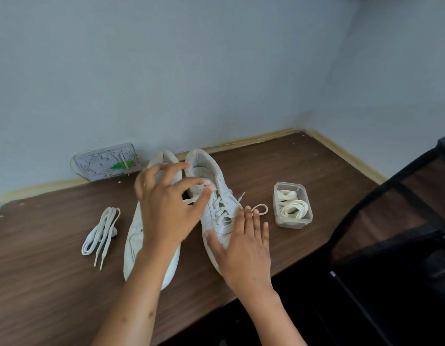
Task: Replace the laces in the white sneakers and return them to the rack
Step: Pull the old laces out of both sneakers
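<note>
Dark wood-grain table (278, 166) set into a corner of pale blue-grey walls (191, 71), with a yellowish strip (253, 139) along the joint. A flat grey panel (107, 162) with thin wires and a green patch leans against the far wall, left of centre. Black-framed furniture (396, 221) stands at right.

The left hand (166, 208) reaches toward twelve o'clock, fingers loosely spread and curled, blurred. The right hand (243, 248) lies flat at its four o'clock, fingers straight.
</note>
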Demonstrator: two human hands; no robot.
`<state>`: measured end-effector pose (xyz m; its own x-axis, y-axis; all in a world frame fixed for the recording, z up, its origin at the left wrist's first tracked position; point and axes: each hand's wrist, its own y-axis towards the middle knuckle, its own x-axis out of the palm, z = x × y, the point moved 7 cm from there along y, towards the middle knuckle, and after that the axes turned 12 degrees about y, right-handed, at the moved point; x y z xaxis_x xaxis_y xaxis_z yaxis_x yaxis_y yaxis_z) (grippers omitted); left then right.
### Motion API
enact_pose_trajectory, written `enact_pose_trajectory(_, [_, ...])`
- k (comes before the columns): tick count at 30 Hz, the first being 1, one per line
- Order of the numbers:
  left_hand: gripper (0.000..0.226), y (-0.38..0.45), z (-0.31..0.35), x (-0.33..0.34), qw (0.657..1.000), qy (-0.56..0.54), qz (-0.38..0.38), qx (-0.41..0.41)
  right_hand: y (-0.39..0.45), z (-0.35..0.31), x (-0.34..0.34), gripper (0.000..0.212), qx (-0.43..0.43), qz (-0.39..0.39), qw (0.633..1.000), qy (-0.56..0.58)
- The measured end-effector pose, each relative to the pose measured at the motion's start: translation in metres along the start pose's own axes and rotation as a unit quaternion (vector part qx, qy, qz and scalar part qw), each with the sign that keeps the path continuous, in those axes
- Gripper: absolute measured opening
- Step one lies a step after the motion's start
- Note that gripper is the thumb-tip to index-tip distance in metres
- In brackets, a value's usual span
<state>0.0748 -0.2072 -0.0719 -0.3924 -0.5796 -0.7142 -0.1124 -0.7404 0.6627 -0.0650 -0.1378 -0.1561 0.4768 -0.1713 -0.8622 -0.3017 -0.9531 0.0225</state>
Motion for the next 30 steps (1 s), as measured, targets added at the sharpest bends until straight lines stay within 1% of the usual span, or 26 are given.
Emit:
enact_pose_trajectory(3, [0.019,-0.007,0.015,0.01,0.999,0.031,-0.001,0.028,0.0,-0.001,-0.001,0.105,-0.002,0.003,1.0,0.003])
enact_pose_trajectory(5, [0.008,-0.011,0.018,0.011,0.999,0.032,0.02,0.039,0.0,-0.001,-0.001,0.105,-0.004,0.004,1.0,0.002])
enact_pose_trajectory(7, [0.003,-0.012,0.015,0.006,0.997,0.026,0.058,0.037,0.0,0.0,0.0,0.105,-0.005,0.002,1.0,0.0])
enact_pose_trajectory(10, [0.005,-0.011,0.007,-0.012,0.99,0.011,0.138,0.015,0.0,0.0,-0.001,0.105,-0.006,0.001,1.0,-0.003])
enact_pose_trajectory(13, [0.012,-0.011,-0.009,-0.031,0.976,-0.016,0.215,-0.036,0.001,0.0,-0.001,0.106,-0.002,-0.001,1.0,0.007])
enact_pose_trajectory(15, [0.016,-0.011,-0.022,-0.039,0.968,-0.029,0.241,-0.069,0.002,0.0,-0.001,0.107,-0.001,-0.001,1.0,0.01])
enact_pose_trajectory(17, [0.018,-0.01,-0.032,-0.039,0.97,-0.032,0.226,-0.088,0.001,0.001,0.0,0.107,0.001,-0.002,1.0,0.011])
enact_pose_trajectory(20, [0.013,-0.003,-0.035,-0.032,0.984,-0.018,0.156,-0.083,0.001,0.0,0.0,0.107,0.002,-0.001,1.0,0.012])
enact_pose_trajectory(21, [0.015,-0.001,-0.034,-0.029,0.988,-0.015,0.134,-0.079,0.001,0.0,0.0,0.107,0.002,-0.001,1.0,0.013])
enact_pose_trajectory(23, [0.022,0.001,-0.026,-0.023,0.993,-0.009,0.104,-0.05,0.001,-0.001,0.0,0.107,0.002,0.001,1.0,0.011])
enact_pose_trajectory(26, [0.029,-0.001,-0.004,-0.009,0.998,0.022,0.058,0.016,0.002,-0.001,-0.001,0.107,-0.001,0.003,1.0,0.009])
enact_pose_trajectory(28, [0.035,-0.005,0.007,0.005,0.999,0.032,0.015,0.034,0.002,-0.001,-0.001,0.107,-0.005,0.002,1.0,0.011])
enact_pose_trajectory(30, [0.036,-0.01,0.016,0.014,0.998,0.04,-0.012,0.046,0.002,-0.002,-0.001,0.107,-0.009,0.004,1.0,0.015])
